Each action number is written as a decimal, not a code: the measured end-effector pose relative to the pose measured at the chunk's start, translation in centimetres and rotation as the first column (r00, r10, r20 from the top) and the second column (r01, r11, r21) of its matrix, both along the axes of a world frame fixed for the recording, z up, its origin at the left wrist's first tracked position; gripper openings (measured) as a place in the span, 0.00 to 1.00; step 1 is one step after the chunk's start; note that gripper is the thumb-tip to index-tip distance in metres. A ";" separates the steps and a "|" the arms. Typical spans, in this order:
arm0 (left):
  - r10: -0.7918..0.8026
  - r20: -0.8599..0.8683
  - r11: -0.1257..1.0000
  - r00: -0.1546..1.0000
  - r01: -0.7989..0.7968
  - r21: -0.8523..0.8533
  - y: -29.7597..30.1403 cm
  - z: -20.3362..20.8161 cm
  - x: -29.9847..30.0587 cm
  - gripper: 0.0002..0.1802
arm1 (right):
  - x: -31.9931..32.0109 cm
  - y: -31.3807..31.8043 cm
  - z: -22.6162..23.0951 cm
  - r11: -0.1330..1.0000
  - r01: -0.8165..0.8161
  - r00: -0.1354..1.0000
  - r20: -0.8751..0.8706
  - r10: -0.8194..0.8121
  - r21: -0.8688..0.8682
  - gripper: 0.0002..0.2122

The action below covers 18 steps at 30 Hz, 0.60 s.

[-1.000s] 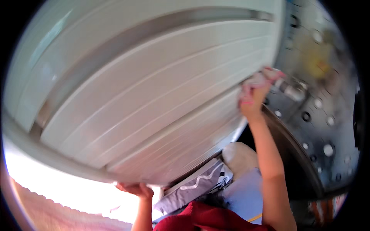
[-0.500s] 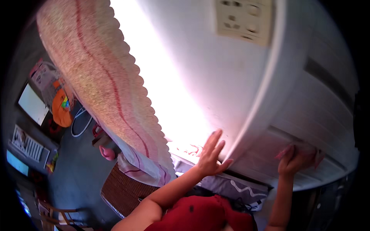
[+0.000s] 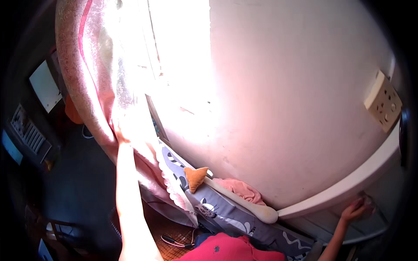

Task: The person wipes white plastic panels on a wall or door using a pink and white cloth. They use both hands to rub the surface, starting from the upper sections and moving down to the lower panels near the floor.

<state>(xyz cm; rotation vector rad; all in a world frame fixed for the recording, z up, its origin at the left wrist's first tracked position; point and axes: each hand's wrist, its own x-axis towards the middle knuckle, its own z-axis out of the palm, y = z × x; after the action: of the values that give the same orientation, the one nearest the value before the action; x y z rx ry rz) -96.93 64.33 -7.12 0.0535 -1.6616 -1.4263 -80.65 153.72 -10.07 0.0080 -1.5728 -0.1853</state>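
My left arm stretches up to a pink and cream curtain beside a glaring window. My left hand, washed out by the light, closes on the curtain's folds; its fingers show poorly. Low at the right, my right hand is against a white panel with a curved top rail. A pinkish cloth bunches at its fingers, partly hidden and blurred.
Below the window lies grey cat-print padding, with a white rod, an orange plush piece and a pink cloth. A wall socket is at right. A cable lies on a brown woven surface.
My left hand has gone from open near the wall to the curtain on the left. The view has swung, showing more window and wall. My right hand stays at the white panel.
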 end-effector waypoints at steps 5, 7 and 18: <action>0.208 -0.029 0.948 0.978 -0.194 0.251 -5.7 5.7 6.4 0.37 | 1.8 4.2 0.9 0.928 0.295 0.954 -0.024 -0.298 0.226 0.13; 0.344 -0.044 0.934 0.938 -0.337 0.115 -7.4 4.8 8.0 0.39 | 1.3 4.3 1.2 0.901 0.268 0.962 -0.143 -0.232 0.341 0.13; 0.684 -0.230 0.597 0.692 -0.712 -0.369 -11.2 4.4 9.6 0.59 | -0.1 4.9 0.3 0.921 0.336 0.937 0.027 -0.348 0.199 0.14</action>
<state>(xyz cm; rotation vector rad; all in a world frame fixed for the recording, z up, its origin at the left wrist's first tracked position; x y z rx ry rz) -87.31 53.13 -2.68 0.3696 -1.5982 -0.4293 -80.79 158.64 -9.77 -0.1123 -1.6044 -0.6176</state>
